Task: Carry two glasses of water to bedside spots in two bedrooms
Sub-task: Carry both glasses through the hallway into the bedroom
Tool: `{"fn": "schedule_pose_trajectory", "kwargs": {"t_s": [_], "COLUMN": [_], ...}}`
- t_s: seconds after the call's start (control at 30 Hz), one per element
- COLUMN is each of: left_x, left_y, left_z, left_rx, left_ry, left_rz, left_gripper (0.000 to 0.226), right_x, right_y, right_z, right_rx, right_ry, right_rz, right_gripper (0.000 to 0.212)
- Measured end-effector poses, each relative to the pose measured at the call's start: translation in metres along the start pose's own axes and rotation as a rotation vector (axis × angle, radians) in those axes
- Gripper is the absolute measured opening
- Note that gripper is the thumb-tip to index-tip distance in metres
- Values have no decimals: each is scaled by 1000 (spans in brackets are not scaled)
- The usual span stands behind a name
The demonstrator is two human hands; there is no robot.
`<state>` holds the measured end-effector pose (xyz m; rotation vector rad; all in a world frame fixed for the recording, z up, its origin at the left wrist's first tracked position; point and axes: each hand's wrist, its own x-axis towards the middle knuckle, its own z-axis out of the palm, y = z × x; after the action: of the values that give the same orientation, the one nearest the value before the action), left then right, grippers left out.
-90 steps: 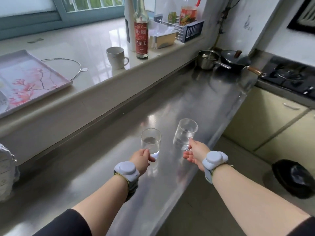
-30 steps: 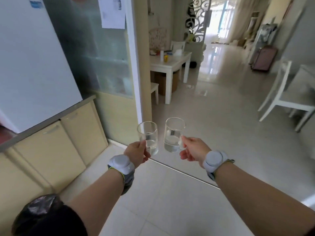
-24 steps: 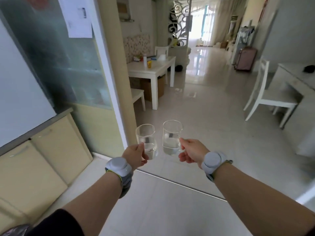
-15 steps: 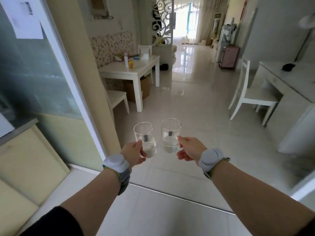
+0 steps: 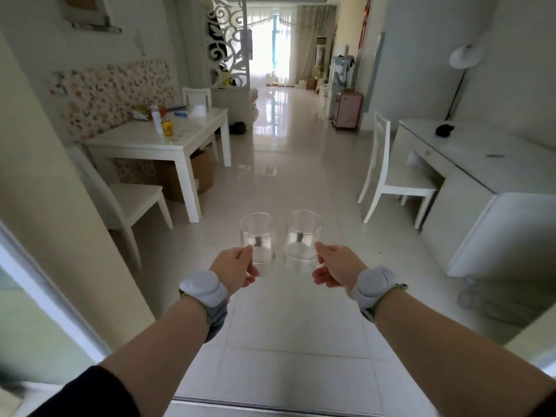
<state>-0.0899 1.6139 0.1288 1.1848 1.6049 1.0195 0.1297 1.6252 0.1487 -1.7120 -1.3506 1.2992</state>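
Two clear glasses with a little water are held upright side by side in front of me, almost touching. My left hand [image 5: 234, 270] grips the left glass [image 5: 259, 239] near its base. My right hand [image 5: 335, 269] grips the right glass [image 5: 302, 238] from its right side. Both wrists wear grey bands. Below the glasses lies glossy white floor tile [image 5: 288, 320]. No bed or bedside spot is in view.
A white dining table [image 5: 156, 142] with bottles and a chair [image 5: 132, 200] stands on the left. On the right are a white chair [image 5: 394, 179] and desk [image 5: 481, 164]. A beige door post [image 5: 60, 206] is close at left. The corridor runs ahead past a pink suitcase [image 5: 347, 111].
I lifted both glasses off the steel kitchen counter, turned away from it and moved through the doorway. The dining room now fills the view; the cabinets have dropped out of sight.
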Motion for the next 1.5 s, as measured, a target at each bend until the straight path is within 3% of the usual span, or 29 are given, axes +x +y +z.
{"fn": "schedule_pose_trajectory", "kwargs": {"t_s": [0.33,0.8,1.5], "left_x": [154,361,718], "left_y": [50,131,193], "left_z": [49,140,150], "left_rx": [-3,-27,2], "left_ry": [-58,46,-28], "left_rz": [14,-81,37], "left_gripper": [35,33,33], "right_x": [130,362,690], "right_y": [-35,-99,-209], "right_z": [-47,-143,-151], "right_rx": [40,-32,-29], "right_ry": [79,-7,72], "right_rz": [32,-33,27], "right_gripper": [37,36,36]}}
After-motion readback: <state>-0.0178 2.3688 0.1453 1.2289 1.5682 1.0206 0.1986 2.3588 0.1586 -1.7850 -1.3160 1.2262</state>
